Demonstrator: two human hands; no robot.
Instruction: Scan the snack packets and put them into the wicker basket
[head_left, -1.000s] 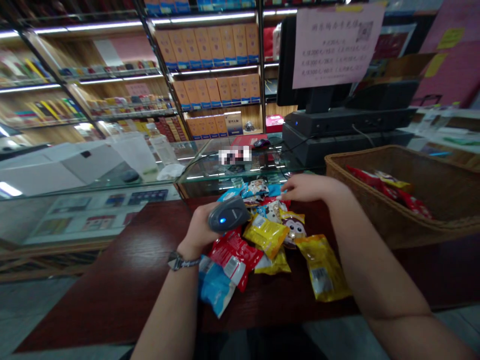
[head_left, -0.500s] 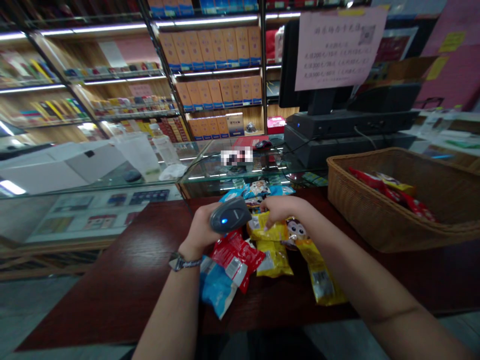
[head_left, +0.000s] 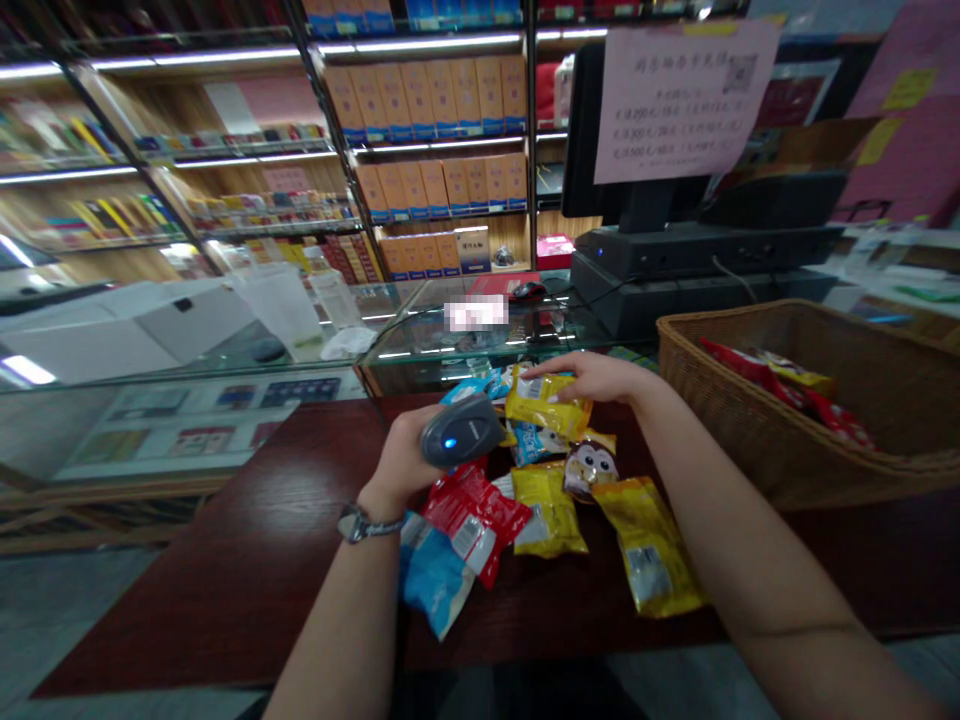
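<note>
The fingers [head_left: 551,370] of the right hand [head_left: 600,378] lie extended and close together on the upper edge of a yellow snack packet [head_left: 544,407]; they touch it, but no clear pinch shows. The fingers [head_left: 397,425] of the left hand [head_left: 401,450] curl around a grey handheld barcode scanner [head_left: 461,432], its blue light lit and a wristwatch [head_left: 367,523] on that wrist.

Just below the scanner lie a red packet [head_left: 472,520] and a pale blue packet [head_left: 431,575]. Below the right fingers, a second yellow packet [head_left: 547,512], a cartoon-faced packet [head_left: 589,470] and a gold packet [head_left: 649,548] lie loosely on the dark red wooden tabletop [head_left: 225,570]. Further right of the right hand, a wicker basket [head_left: 750,445] holds more red packets [head_left: 780,385]. Beyond the fingers stand a glass display case [head_left: 420,345] and a black monitor [head_left: 585,130].
</note>
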